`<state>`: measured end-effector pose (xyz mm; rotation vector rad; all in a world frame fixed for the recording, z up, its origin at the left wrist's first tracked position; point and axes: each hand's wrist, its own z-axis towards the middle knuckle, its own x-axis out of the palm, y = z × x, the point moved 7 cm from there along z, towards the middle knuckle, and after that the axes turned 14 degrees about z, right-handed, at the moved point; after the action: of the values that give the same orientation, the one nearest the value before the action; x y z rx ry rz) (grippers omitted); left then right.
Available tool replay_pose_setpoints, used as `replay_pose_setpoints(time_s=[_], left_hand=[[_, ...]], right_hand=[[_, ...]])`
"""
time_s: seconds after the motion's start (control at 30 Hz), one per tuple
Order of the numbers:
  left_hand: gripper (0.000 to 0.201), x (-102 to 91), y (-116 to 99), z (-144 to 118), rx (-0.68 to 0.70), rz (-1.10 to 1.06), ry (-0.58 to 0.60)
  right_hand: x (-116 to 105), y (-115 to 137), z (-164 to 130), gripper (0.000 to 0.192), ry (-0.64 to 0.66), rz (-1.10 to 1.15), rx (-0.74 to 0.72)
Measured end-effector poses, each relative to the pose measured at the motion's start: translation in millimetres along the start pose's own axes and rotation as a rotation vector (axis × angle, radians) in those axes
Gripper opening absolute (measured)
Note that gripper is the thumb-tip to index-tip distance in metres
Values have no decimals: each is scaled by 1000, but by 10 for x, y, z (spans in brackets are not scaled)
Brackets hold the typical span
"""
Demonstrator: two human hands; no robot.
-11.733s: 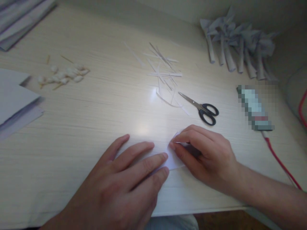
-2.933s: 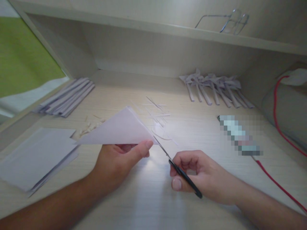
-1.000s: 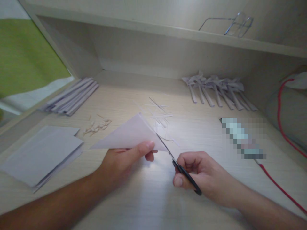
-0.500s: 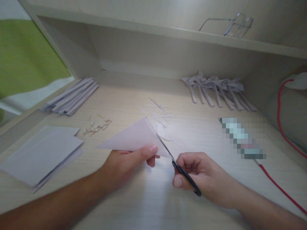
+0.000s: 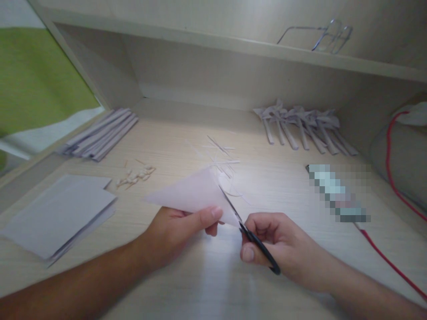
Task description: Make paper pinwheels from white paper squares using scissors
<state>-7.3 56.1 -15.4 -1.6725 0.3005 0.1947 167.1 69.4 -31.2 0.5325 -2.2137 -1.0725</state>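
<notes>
Between thumb and fingers, my left hand [image 5: 190, 224] grips a white paper folded into a triangle [image 5: 190, 191]. Black-handled scissors [image 5: 255, 242] are held in my right hand [image 5: 280, 249], with their blades lying along the right edge of the paper. Part of the blades is hidden by the paper and my fingers. Just beyond the paper, thin white paper strips [image 5: 227, 166] are scattered on the table [image 5: 173, 129].
Left of my hands lie stacked white sheets [image 5: 60, 213], a small pile of pale short bits [image 5: 135, 175] and several rolled paper sticks [image 5: 100, 133]. Paper pinwheels [image 5: 300, 122] line the back right. A blurred phone [image 5: 335, 193] with a red cable [image 5: 393, 262] lies at right.
My left hand and the folded paper have shifted slightly right, the paper's top corner dropping a little. The right hand and scissors have barely moved.
</notes>
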Motion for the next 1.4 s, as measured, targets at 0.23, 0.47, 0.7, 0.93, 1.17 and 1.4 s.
replay_pose_setpoints(time_s=[0.23,0.47,0.7,0.93,1.17,1.4], left_hand=[[41,-92,-45,-3,11,-14,-92],[41,-88,-13,-19,-24,49,-77],[42,-85,-3,-12,-48,70,-70],[40,-55,-45,-18,-5,85,-42],[43,-45,-36,-16,-33,85,-41],[44,-30,-44,-15,-22,115,-31]], right_hand=[[13,4,-1,43,-8,20,-4],[20,19,0,45,-14,16,-13],[14,24,7,46,-23,14,-15],[38,5,3,43,2,27,-37],[23,7,13,44,-3,24,-41],[32,12,14,47,-27,0,-56]])
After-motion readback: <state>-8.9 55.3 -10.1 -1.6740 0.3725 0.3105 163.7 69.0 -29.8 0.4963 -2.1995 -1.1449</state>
